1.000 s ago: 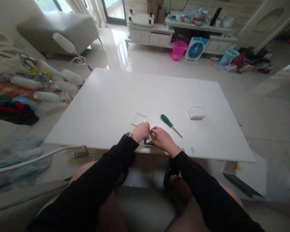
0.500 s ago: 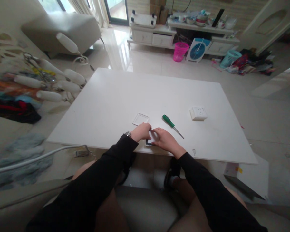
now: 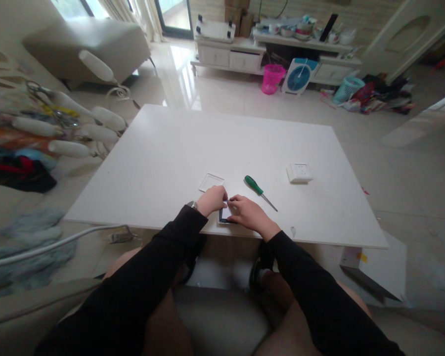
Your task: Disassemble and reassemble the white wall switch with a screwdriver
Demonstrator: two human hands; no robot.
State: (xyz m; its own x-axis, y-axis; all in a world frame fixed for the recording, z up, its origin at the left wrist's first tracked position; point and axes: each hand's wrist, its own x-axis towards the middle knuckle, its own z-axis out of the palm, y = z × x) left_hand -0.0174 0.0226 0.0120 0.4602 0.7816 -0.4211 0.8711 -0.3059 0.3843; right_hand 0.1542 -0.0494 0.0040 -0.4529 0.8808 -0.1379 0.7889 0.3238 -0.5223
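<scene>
Near the front edge of the white table, both hands meet over a small white square panel with a dark border (image 3: pixel 225 212). My right hand (image 3: pixel 250 213) grips it from the right, thumb and fingers at opposite edges. Closed at the panel's upper left corner is my left hand (image 3: pixel 213 199); its fingertips are partly hidden. A thin, pale rectangular frame (image 3: pixel 204 184) lies just beyond the left hand. To the right rests a screwdriver with a green handle (image 3: pixel 254 185), its shaft pointing towards me. Farther right sits a white wall socket on its box (image 3: pixel 299 173).
A small pale item (image 3: pixel 292 231) lies by the front edge of the white table (image 3: pixel 178 143). Left of the table stands a lamp with several white shades (image 3: pixel 104 117); a grey-white cable (image 3: pixel 55 242) runs at lower left. A white box (image 3: pixel 381 267) is at lower right.
The whole view has shifted slightly. My hands stay at the panel, and more of its white face and dark left border shows now between them.
</scene>
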